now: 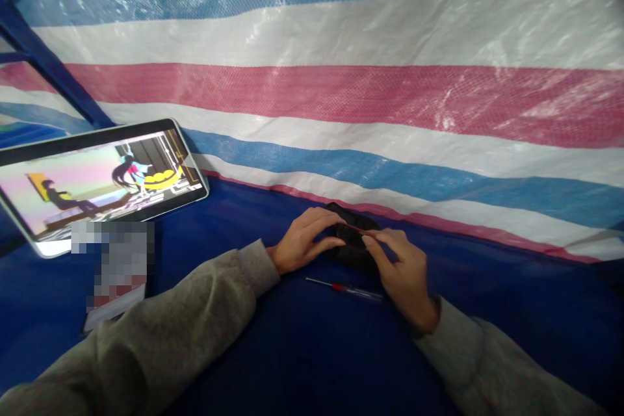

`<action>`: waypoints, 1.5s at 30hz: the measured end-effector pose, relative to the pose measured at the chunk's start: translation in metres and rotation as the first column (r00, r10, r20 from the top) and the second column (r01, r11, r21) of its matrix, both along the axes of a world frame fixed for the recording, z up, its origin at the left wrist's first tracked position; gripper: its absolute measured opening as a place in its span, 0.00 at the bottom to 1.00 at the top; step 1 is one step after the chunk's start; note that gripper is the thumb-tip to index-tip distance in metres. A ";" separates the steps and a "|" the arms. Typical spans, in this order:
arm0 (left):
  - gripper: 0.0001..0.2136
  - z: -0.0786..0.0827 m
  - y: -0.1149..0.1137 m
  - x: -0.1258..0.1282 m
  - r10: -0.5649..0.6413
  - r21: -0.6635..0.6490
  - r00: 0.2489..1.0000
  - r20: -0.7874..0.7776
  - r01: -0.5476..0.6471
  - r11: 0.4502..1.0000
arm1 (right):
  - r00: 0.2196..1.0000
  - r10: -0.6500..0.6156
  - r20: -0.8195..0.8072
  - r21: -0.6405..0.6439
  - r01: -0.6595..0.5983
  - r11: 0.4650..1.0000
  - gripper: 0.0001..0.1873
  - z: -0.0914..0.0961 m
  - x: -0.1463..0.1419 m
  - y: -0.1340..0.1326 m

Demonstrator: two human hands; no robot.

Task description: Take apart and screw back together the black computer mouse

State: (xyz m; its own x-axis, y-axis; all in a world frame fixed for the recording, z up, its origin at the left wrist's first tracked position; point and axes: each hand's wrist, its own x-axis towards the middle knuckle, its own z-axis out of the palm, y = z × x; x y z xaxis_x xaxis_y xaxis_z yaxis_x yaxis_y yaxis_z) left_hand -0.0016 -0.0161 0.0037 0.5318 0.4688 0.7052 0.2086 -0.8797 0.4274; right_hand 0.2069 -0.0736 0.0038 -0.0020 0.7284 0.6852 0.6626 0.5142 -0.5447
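A small black object (348, 250) lies on the blue surface, its kind too dark to make out. My left hand (308, 238) grips its left side, thumb and fingers closing on the edge. From the right, my right hand (403, 273) pinches a thin reddish strip (355, 229) that runs across the top of the black object. Its fingertips sit close to that object, and what else they touch is partly hidden. Just nearer to me, a screwdriver (344, 288) with a clear handle and red collar lies flat, its shaft pointing left; neither hand touches it.
A tablet (207, 192) showing a cartoon leans at the left. In front of it is a phone-like device (90, 324), mostly blurred out and close to my left sleeve. A striped plastic sheet (341, 91) rises behind the blue surface (312, 364). A dark blue bar (53, 58) slants at upper left.
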 end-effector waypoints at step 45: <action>0.17 0.002 -0.001 0.000 0.028 0.018 1.000 -0.008 -0.028 0.999 | 1.000 0.018 0.017 -0.110 -0.016 0.994 0.19 -0.009 0.002 0.000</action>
State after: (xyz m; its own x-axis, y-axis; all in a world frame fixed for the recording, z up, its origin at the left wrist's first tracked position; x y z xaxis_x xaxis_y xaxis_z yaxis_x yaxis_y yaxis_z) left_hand -0.0017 -0.0169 0.0059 0.5244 0.4709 0.7094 0.2365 -0.8809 0.4099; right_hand 0.2093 -0.0734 -0.0049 -0.0272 0.7989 0.6008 0.6644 0.4635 -0.5863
